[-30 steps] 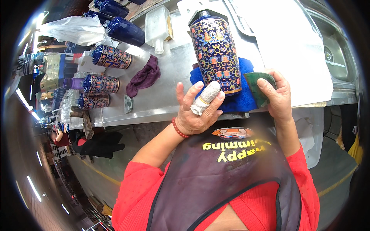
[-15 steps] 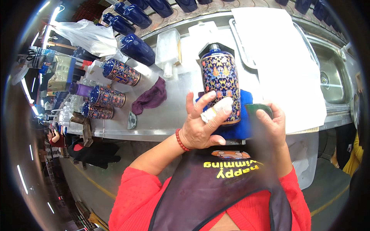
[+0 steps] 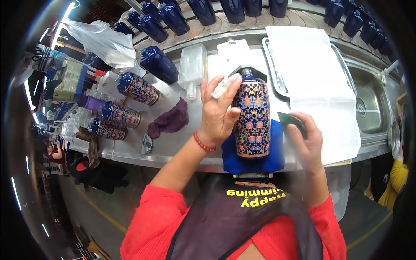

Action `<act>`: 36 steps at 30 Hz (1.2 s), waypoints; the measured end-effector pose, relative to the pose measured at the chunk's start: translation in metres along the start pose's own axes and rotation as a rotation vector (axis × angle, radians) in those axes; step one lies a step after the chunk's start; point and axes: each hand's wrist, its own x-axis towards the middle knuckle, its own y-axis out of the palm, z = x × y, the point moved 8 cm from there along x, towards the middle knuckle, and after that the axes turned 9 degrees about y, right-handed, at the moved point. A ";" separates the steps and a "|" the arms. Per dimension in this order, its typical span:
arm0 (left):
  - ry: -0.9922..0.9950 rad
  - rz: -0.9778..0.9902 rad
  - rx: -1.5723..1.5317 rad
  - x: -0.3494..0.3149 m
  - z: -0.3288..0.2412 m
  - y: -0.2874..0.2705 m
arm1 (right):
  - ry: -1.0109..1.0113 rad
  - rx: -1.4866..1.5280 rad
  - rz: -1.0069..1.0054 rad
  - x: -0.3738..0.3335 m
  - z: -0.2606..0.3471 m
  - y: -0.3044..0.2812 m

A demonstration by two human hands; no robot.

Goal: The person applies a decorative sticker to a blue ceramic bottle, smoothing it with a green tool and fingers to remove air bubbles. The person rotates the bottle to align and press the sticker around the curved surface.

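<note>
A dark apron [image 3: 195, 221] covers the person's red top [image 3: 151, 221] nearest the camera. At the front of the bench [image 3: 167, 147] lies a blue cloth [image 3: 276, 151], and on it the bottle [image 3: 252, 121], patterned all over, its neck pointing away. The right hand [image 3: 308, 141], just beside the cloth, has thumb and fingers closed on a green scraper [image 3: 289, 120]. The left hand [image 3: 216, 117] overlaps the bottle's left edge, fingers loosely spread and gripping nothing (one wears a white wrap [image 3: 222, 89]); whether they touch the bottle, I cannot tell. To the left are a clear scraper [image 3: 147, 145], a purple rag [image 3: 171, 119] and three similar bottles [image 3: 121, 115]. Farther off, white paper [image 3: 323, 104] lies at right, with plain blue bottles [image 3: 234, 9] lined up beyond.
</note>
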 end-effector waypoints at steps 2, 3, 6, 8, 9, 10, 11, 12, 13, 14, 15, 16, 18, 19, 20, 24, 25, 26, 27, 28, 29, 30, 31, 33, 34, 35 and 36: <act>-0.014 -0.033 0.035 -0.008 -0.005 0.001 | -0.306 -0.386 -0.015 0.012 0.027 0.013; -0.032 -0.019 0.027 -0.011 -0.005 0.003 | -0.410 -0.475 -0.009 0.017 0.035 0.023; -0.067 0.017 0.051 -0.015 -0.002 0.008 | -0.476 -0.549 0.051 0.032 0.036 0.044; -0.056 0.031 0.062 -0.014 -0.003 0.008 | -0.448 -0.553 0.089 0.037 0.033 0.053; -0.052 0.034 0.068 -0.012 -0.002 0.008 | -0.437 -0.565 0.099 0.038 0.032 0.057; -0.048 0.039 0.075 -0.011 -0.002 0.008 | -0.434 -0.573 0.103 0.038 0.032 0.059; -0.033 0.046 0.086 -0.010 -0.003 0.008 | -0.429 -0.581 0.100 0.039 0.032 0.060; -0.037 0.058 0.095 -0.009 -0.003 0.009 | -0.426 -0.591 0.103 0.039 0.032 0.060; -0.031 0.061 0.098 -0.009 -0.004 0.010 | -0.426 -0.599 0.102 0.039 0.034 0.061; -0.023 0.060 0.099 -0.008 -0.005 0.010 | -0.426 -0.607 0.102 0.039 0.035 0.060; -0.027 0.078 0.097 -0.008 -0.006 0.011 | -0.423 -0.618 0.104 0.039 0.036 0.060; -0.036 0.076 0.081 -0.009 -0.006 0.011 | -0.419 -0.629 0.106 0.039 0.036 0.060; -0.063 0.077 0.057 -0.010 -0.007 0.010 | -0.424 -0.643 0.108 0.036 0.038 0.060; -0.044 0.074 0.066 -0.012 -0.011 0.008 | -0.431 -0.646 0.108 0.033 0.039 0.060; -0.042 0.085 0.081 -0.014 -0.014 0.007 | -0.450 -0.634 0.097 0.030 0.040 0.059; -0.046 0.128 0.119 -0.018 -0.019 0.009 | -0.429 -0.683 0.111 0.025 0.036 0.061; -0.043 0.139 0.134 -0.018 -0.020 0.010 | -0.441 -0.700 0.108 0.024 0.036 0.061; -0.037 0.147 0.143 -0.018 -0.021 0.011 | -0.452 -0.717 0.105 0.024 0.036 0.062; -0.039 0.154 0.148 -0.018 -0.021 0.012 | -0.454 -0.716 0.107 0.024 0.037 0.062; -0.028 0.153 0.153 -0.017 -0.022 0.012 | -0.456 -0.716 0.107 0.024 0.037 0.062; -0.025 0.151 0.155 -0.016 -0.022 0.012 | -0.449 -0.718 0.104 0.025 0.038 0.063; -0.020 0.149 0.159 -0.015 -0.023 0.011 | -0.442 -0.701 0.101 0.025 0.039 0.062; -0.031 0.128 0.143 -0.014 -0.022 0.010 | -0.428 -0.686 0.093 0.026 0.039 0.062; -0.056 0.089 0.108 -0.013 -0.020 0.007 | -0.419 -0.678 0.089 0.028 0.041 0.062; -0.054 0.098 0.118 -0.012 -0.019 0.008 | -0.424 -0.683 0.091 0.028 0.042 0.063; -0.052 0.107 0.128 -0.012 -0.019 0.009 | -0.438 -0.689 0.094 0.028 0.043 0.063; -0.045 0.105 0.132 -0.012 -0.020 0.009 | -0.431 -0.696 0.099 0.029 0.042 0.063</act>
